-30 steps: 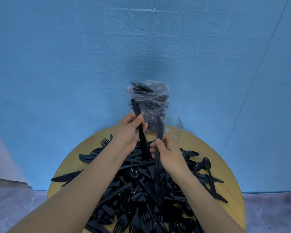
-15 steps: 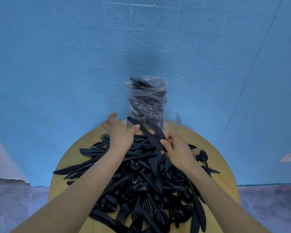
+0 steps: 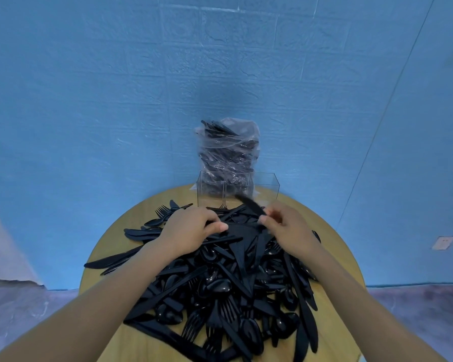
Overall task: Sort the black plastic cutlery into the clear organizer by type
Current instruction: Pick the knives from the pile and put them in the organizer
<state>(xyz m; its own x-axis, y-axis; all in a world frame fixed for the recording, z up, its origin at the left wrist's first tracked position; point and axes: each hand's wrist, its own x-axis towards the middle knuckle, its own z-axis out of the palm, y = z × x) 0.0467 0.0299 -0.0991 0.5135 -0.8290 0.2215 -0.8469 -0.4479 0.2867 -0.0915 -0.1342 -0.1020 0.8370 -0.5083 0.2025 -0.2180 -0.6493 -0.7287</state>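
While the heap of black cutlery lies spread over the round wooden table, both hands are shown working at its far edge. The left hand is pressed onto the pile with fingers curled around several handles, though exactly which pieces are gripped cannot be told. The right hand is seen pinching 1 knife, its blurred blade angled toward the clear organizer. The organizer stands at the table's back edge, just beyond the heap, with a plastic bag of further cutlery upright in or behind its left side. Each piece is judged light, thin, smooth and slightly flexible, so snagging among interlocked fork tines is to be expected. Hold is best taken on the flat handle, near mid-length, and the piece drawn out lengthwise.
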